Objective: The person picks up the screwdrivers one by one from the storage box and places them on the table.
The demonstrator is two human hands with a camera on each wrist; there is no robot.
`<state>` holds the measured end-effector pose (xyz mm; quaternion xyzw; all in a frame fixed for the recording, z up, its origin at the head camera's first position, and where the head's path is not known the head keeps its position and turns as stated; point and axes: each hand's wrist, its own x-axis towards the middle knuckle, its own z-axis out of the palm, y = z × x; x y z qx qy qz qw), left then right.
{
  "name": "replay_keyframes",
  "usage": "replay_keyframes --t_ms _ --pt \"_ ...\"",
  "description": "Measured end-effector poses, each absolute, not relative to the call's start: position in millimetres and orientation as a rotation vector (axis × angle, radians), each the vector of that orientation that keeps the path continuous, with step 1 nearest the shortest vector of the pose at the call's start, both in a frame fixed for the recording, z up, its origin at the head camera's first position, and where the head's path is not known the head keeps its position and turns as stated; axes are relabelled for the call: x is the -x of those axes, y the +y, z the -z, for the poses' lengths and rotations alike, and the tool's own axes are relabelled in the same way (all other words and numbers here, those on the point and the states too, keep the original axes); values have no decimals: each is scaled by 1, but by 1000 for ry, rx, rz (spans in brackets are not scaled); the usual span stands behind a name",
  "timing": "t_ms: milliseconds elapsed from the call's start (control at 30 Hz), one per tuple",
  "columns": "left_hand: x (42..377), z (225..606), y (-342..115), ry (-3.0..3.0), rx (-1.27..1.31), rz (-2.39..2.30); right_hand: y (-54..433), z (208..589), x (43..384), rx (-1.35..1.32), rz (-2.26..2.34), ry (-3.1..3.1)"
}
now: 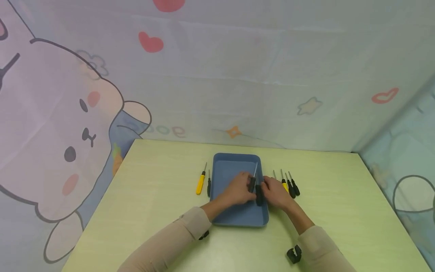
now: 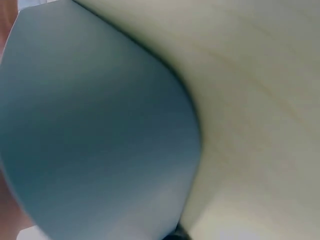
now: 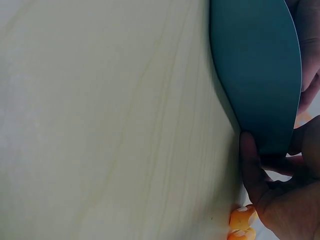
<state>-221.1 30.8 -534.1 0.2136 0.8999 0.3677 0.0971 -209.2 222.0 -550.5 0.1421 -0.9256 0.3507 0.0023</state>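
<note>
The blue tray stands in the middle of the table. Over its right half, my left hand holds a black-handled screwdriver, its shaft pointing away from me. A second screwdriver, with a thicker black handle, lies beside it along the right wall. Just outside that wall is my right hand. In the right wrist view its fingers pinch the tray wall, one finger against the outer face and the thumb at the rim. The left wrist view is mostly filled by the tray's outer wall.
Left of the tray lie a yellow screwdriver and a slim black one. Several screwdrivers lie to the right, including a black one, partly behind my right hand. A small black object is beside the right sleeve. A printed cloth hangs behind the table.
</note>
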Motion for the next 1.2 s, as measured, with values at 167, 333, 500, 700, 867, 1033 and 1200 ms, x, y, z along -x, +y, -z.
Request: replay_keyframes --t_ms 167,333,500,700,867,1033,1200 --pt "222 525 27 2565 -622 -1249 222 548 209 -428 -1108 -2932" --pt "222 514 23 2492 -597 -1339 222 547 209 -415 -1120 -2935" --pt "223 511 18 2523 -571 -1322 222 546 208 -419 -1132 -2935" --pt "224 507 11 2497 -549 -1337 222 547 209 -424 -1137 -2935" --pt "224 505 6 2473 -556 -1377 223 547 208 -430 -1139 -2931" --pt "226 507 1 2466 -564 -1417 223 549 209 -434 -1137 -2922" --pt "227 507 -6 2468 -560 -1441 223 550 209 -426 -1161 -2921"
